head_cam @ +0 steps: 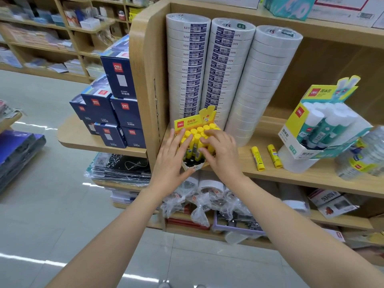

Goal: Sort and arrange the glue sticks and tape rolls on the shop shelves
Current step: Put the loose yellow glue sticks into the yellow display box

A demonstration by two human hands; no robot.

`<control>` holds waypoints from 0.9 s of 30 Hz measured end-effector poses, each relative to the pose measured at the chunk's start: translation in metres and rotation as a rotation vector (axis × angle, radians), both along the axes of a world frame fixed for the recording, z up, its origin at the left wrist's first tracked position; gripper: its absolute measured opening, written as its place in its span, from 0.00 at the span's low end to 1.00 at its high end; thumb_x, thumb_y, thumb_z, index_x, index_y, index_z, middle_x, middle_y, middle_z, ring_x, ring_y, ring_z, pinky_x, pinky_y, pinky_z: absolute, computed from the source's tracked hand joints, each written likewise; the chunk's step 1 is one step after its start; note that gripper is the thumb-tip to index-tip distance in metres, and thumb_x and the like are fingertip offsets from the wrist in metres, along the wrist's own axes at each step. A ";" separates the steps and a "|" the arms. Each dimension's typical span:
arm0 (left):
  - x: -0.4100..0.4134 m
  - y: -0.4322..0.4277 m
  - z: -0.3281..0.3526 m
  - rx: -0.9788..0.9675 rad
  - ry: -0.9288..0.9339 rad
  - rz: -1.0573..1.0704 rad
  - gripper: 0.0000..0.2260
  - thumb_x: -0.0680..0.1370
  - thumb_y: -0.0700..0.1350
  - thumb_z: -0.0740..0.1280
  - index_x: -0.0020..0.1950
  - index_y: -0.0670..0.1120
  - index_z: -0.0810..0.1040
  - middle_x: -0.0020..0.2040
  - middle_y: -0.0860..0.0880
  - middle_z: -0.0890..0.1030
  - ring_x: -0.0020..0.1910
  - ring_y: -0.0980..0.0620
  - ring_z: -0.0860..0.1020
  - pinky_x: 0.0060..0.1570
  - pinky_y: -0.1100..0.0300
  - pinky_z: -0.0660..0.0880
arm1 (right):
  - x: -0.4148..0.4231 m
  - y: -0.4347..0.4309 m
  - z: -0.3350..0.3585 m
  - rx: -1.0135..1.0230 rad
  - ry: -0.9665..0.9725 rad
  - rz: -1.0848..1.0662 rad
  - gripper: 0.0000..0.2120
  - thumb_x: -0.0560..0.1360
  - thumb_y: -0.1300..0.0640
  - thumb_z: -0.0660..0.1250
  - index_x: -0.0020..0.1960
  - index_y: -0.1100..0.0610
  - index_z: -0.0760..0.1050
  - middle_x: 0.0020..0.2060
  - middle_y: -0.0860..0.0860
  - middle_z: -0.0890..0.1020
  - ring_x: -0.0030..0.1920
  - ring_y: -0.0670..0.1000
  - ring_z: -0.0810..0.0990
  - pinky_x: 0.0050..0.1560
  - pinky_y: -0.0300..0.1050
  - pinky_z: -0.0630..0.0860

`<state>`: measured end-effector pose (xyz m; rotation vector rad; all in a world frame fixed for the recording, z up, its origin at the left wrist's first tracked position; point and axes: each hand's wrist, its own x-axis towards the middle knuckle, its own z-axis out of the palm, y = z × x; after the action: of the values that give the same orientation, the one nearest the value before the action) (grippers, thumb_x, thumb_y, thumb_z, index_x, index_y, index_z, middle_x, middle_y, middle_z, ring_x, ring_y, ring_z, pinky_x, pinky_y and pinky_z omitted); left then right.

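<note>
A shop aisle with a pale tiled floor (pixel 41 215) and light wooden shelving; the nearest shelf (pixel 291 176) carries the stock being handled. At the shelf's back left stand three tall stacks of white tape rolls (pixel 228 65), side by side and touching, the two on the left showing barcode labels. In front of them, at the shelf's front left corner against the side panel, sits a yellow box (pixel 188 124) packed with upright yellow-capped glue sticks (pixel 196 131). The left hand (pixel 170 161) lies along the box's left side with its fingers fairly straight and its thumb by the front corner. The right hand (pixel 220 150) rests on top of the sticks with bent fingers, the tips on the caps; whether it grips one I cannot tell. Toward the middle of the front edge, two loose glue sticks (pixel 257 155) lie flat, near each other. Just to their right, a green and white box (pixel 297 129) of white-capped glue sticks is propped, tilted, on a white tape roll (pixel 295 163). A plastic-wrapped bundle (pixel 361 154) sits at the right edge. Dark blue boxes (pixel 120 80) are stacked on the rounded end shelf to the left.
</note>
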<state>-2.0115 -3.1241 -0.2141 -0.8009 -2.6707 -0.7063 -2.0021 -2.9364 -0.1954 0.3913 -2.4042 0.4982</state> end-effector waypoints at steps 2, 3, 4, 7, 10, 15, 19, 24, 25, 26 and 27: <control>0.000 0.000 0.001 -0.001 -0.006 -0.005 0.42 0.74 0.55 0.72 0.80 0.51 0.51 0.81 0.51 0.46 0.79 0.50 0.40 0.74 0.47 0.52 | 0.003 -0.001 -0.002 -0.008 0.010 -0.004 0.09 0.73 0.58 0.73 0.51 0.58 0.78 0.58 0.54 0.80 0.61 0.54 0.74 0.61 0.49 0.67; 0.000 -0.001 0.002 0.000 -0.006 -0.007 0.42 0.74 0.55 0.72 0.80 0.51 0.51 0.81 0.51 0.47 0.79 0.50 0.40 0.74 0.47 0.52 | 0.003 -0.001 -0.002 -0.008 0.004 -0.009 0.09 0.73 0.57 0.74 0.51 0.58 0.79 0.57 0.54 0.80 0.61 0.54 0.74 0.60 0.49 0.67; 0.000 0.000 0.003 0.000 -0.008 -0.009 0.42 0.74 0.54 0.72 0.80 0.51 0.52 0.81 0.51 0.47 0.79 0.50 0.40 0.74 0.47 0.52 | 0.001 -0.002 0.000 -0.010 -0.011 -0.018 0.09 0.73 0.57 0.74 0.52 0.57 0.79 0.57 0.54 0.80 0.60 0.55 0.75 0.60 0.50 0.67; -0.002 0.000 0.005 -0.004 -0.003 -0.006 0.41 0.74 0.54 0.73 0.80 0.50 0.54 0.81 0.51 0.48 0.80 0.50 0.41 0.75 0.46 0.53 | -0.001 -0.002 0.007 -0.064 -0.109 0.000 0.12 0.74 0.53 0.72 0.56 0.55 0.80 0.58 0.53 0.79 0.60 0.55 0.74 0.61 0.52 0.68; 0.002 0.004 0.008 -0.033 0.058 0.040 0.40 0.73 0.54 0.72 0.79 0.48 0.56 0.81 0.48 0.51 0.80 0.47 0.42 0.77 0.44 0.47 | 0.010 0.014 0.013 -0.133 -0.111 0.024 0.16 0.77 0.48 0.66 0.61 0.54 0.79 0.62 0.53 0.78 0.63 0.53 0.73 0.64 0.49 0.66; 0.017 0.038 0.014 -0.090 0.265 -0.059 0.34 0.75 0.53 0.68 0.79 0.48 0.60 0.80 0.46 0.56 0.80 0.43 0.48 0.77 0.42 0.46 | 0.037 0.076 0.003 -0.195 -0.121 -0.353 0.15 0.78 0.56 0.66 0.64 0.56 0.76 0.65 0.54 0.77 0.64 0.56 0.73 0.63 0.56 0.70; 0.028 0.065 0.007 -0.119 0.180 -0.075 0.36 0.75 0.49 0.69 0.80 0.48 0.57 0.80 0.46 0.54 0.80 0.44 0.49 0.76 0.41 0.48 | 0.057 0.100 -0.018 -0.049 -0.486 -0.538 0.21 0.79 0.57 0.64 0.72 0.58 0.69 0.69 0.60 0.73 0.72 0.62 0.65 0.64 0.56 0.68; 0.029 0.068 0.003 -0.095 0.210 -0.036 0.36 0.73 0.44 0.70 0.79 0.46 0.59 0.79 0.44 0.57 0.79 0.42 0.52 0.75 0.41 0.51 | 0.067 0.085 -0.020 -0.067 -0.358 -0.329 0.17 0.73 0.68 0.68 0.61 0.63 0.77 0.53 0.59 0.82 0.53 0.63 0.78 0.53 0.55 0.76; 0.031 0.069 0.005 -0.080 0.245 -0.030 0.34 0.73 0.44 0.69 0.78 0.44 0.62 0.79 0.43 0.59 0.78 0.41 0.53 0.75 0.41 0.52 | 0.066 0.085 -0.021 -0.105 -0.363 -0.323 0.18 0.72 0.69 0.68 0.62 0.63 0.77 0.54 0.59 0.82 0.54 0.62 0.78 0.56 0.53 0.75; 0.034 0.072 0.006 -0.051 0.287 -0.045 0.31 0.73 0.43 0.68 0.76 0.43 0.65 0.77 0.42 0.62 0.77 0.40 0.57 0.74 0.41 0.55 | 0.067 0.086 -0.021 -0.170 -0.371 -0.334 0.19 0.72 0.69 0.67 0.63 0.62 0.77 0.55 0.59 0.81 0.56 0.60 0.78 0.57 0.49 0.74; 0.038 0.077 0.008 -0.006 0.326 -0.087 0.27 0.73 0.41 0.67 0.73 0.42 0.69 0.73 0.41 0.68 0.74 0.40 0.62 0.71 0.42 0.60 | 0.068 0.088 -0.022 -0.244 -0.371 -0.351 0.19 0.72 0.69 0.67 0.63 0.61 0.77 0.56 0.57 0.81 0.57 0.58 0.78 0.58 0.45 0.72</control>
<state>-1.9739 -3.0474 -0.2059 -0.9492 -2.3591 -0.5341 -1.9342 -2.8479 -0.2170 -0.2502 -2.6420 0.7403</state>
